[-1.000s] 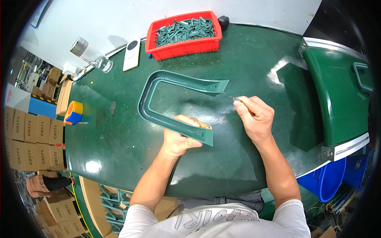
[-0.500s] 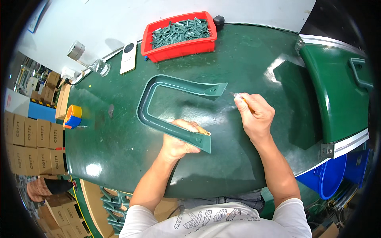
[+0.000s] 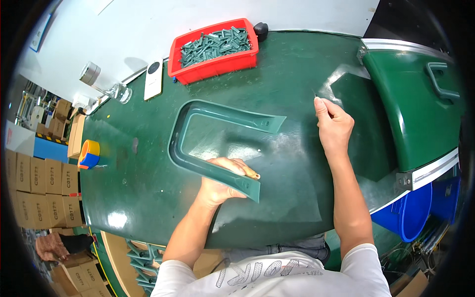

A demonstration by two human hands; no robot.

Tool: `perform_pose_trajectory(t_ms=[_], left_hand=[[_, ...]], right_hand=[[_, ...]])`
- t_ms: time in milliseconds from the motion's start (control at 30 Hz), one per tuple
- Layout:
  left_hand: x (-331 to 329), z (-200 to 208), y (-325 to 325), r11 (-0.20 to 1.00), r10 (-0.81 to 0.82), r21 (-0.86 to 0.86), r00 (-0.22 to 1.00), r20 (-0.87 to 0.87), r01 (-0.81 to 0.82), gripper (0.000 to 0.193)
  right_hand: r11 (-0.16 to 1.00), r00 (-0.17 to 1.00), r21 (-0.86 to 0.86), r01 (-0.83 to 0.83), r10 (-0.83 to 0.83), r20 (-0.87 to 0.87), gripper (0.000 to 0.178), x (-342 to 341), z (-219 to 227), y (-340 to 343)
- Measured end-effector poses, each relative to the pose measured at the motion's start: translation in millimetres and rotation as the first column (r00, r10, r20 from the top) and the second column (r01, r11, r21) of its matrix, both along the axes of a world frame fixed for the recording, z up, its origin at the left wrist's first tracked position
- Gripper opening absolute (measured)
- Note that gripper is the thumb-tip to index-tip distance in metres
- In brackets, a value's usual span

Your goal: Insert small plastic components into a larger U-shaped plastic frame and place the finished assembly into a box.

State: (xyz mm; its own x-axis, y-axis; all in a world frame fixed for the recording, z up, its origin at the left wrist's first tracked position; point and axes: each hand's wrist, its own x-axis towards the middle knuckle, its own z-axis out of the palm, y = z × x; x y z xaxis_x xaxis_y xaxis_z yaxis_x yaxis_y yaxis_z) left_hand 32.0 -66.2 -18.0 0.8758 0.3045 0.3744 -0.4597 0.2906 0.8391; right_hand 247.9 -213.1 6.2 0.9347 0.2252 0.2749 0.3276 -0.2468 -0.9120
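A U-shaped dark green plastic piece (image 3: 182,144) with raised rims is held above the table, its two ends pointing right. My left hand (image 3: 215,182) is closed around its lower leg, near the end. A small tan piece (image 3: 251,172) pokes out beyond those fingers; I cannot tell whether it is a finger cover. To the right, apart from the plastic piece, my right hand (image 3: 335,126) is closed in a pinch, thumb uppermost. Only a thin dark tip of the small knife (image 3: 314,93) shows above the thumb; the fingers hide its handle.
A red bin (image 3: 213,70) full of small green pieces stands at the back. Left of it are a white phone-like device (image 3: 153,80) and a clear bottle (image 3: 118,93). Tape rolls (image 3: 89,154) lie at the left edge. A green panel (image 3: 406,104) with a handle stands at right.
My right hand has moved right and upward, away from the plastic piece, and turned so the knife's handle no longer shows. My left hand keeps its hold; the piece sits slightly lower in view.
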Motion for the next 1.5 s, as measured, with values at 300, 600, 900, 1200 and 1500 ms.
perform_pose_trajectory(t_ms=[300,600,900,1200,1500], left_hand=[[-1.9,-3.8,7.5,0.999,0.009,-0.037,1.0,-0.017,-0.009,0.044],[-2.5,-2.4,7.9,1.0,0.012,-0.025,1.0,-0.022,-0.012,0.044],[-3.7,-6.3,4.8,0.995,0.085,-0.041,0.992,-0.094,-0.089,0.048],[-7.6,-10.1,20.2,0.907,0.093,-0.398,0.987,-0.134,-0.139,0.047],[-6.7,-4.9,19.7,0.936,0.201,-0.243,0.953,-0.226,-0.255,0.047]], right_hand=[[0.713,0.546,0.424,-0.558,0.701,-0.459,0.042,-22.3,15.5,-3.9],[0.661,0.487,0.398,-0.636,0.744,-0.457,0.045,-26.6,21.5,-4.5],[0.696,0.54,0.307,-0.65,0.706,-0.458,0.045,-26.7,18.9,-5.2],[0.657,0.622,0.147,-0.739,0.75,-0.224,0.039,-35.0,6.4,1.4],[0.58,0.488,0.202,-0.789,0.792,-0.368,0.042,-53.6,14.9,5.7]])
